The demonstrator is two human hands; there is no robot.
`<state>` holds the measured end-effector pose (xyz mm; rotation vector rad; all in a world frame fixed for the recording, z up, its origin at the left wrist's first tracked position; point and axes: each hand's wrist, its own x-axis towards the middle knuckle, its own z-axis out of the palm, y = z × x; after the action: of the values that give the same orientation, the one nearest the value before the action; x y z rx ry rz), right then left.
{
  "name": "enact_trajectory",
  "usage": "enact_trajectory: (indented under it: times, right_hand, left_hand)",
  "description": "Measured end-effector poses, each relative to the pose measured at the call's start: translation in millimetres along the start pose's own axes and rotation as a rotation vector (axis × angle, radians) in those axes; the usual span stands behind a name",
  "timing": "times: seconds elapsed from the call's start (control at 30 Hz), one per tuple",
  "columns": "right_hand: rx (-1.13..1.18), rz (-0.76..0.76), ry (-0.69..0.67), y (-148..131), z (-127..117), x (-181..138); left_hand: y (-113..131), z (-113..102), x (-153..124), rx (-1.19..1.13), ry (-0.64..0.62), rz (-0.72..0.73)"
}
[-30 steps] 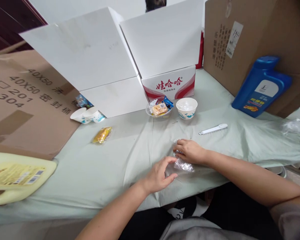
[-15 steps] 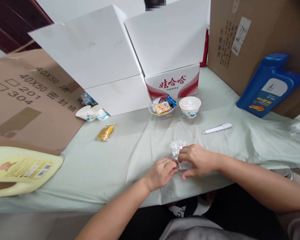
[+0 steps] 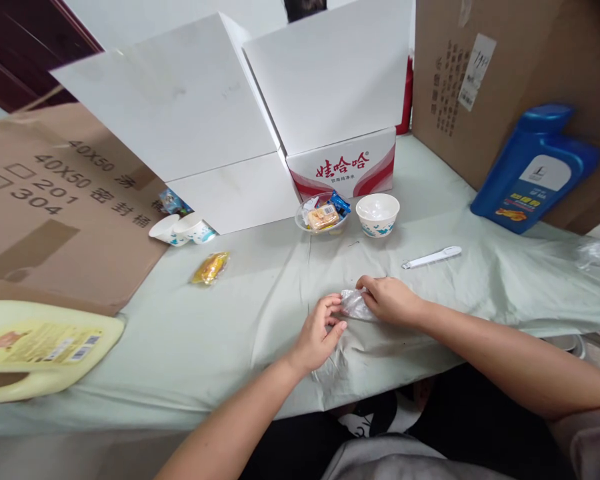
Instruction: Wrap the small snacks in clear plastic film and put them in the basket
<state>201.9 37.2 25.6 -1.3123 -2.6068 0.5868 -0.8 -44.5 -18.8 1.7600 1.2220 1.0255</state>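
Note:
A crumpled piece of clear plastic film (image 3: 355,305) lies on the cloth-covered table between my hands. My right hand (image 3: 391,300) is closed over its right side, fingertips pinching it. My left hand (image 3: 320,333) is at the film's left edge, thumb and fingers apart, with the fingertips at or touching it. Beyond the hands stand a paper bowl (image 3: 379,217) with blue print, clear film inside it, and a clear bowl (image 3: 304,225) of wrapped snacks. To the right lies a white utility knife (image 3: 433,257).
A yellow-wrapped snack (image 3: 210,268) and paper cups (image 3: 195,229) are on the left, near a pale yellow jug (image 3: 95,340). White boxes (image 3: 175,113) line the back. A blue bottle (image 3: 530,173) stands before a cardboard box (image 3: 510,80) at right.
Both hands have moved slightly away from me. The film is more bunched together, my right hand has closed on it, and my left fingers have spread from their curled pose.

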Motion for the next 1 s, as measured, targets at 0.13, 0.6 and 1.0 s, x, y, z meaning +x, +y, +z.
enact_trajectory:
  times: [0.13,0.6,1.0]
  right_hand:
    - [0.06,0.084,-0.006,-0.4,-2.2,-2.2]
    - [0.346,0.27,-0.069,2.5,-5.9,1.1]
    - [-0.08,-0.048,0.231,11.9,-11.6,-10.2]
  left_hand:
    - [3.3,-3.6,-0.8,0.089,-0.067,0.094]
    - [3.5,-3.1,1.0,0.61,-0.085,0.466]
    - [11.4,-3.3,8.5,0.884,-0.338,0.327]
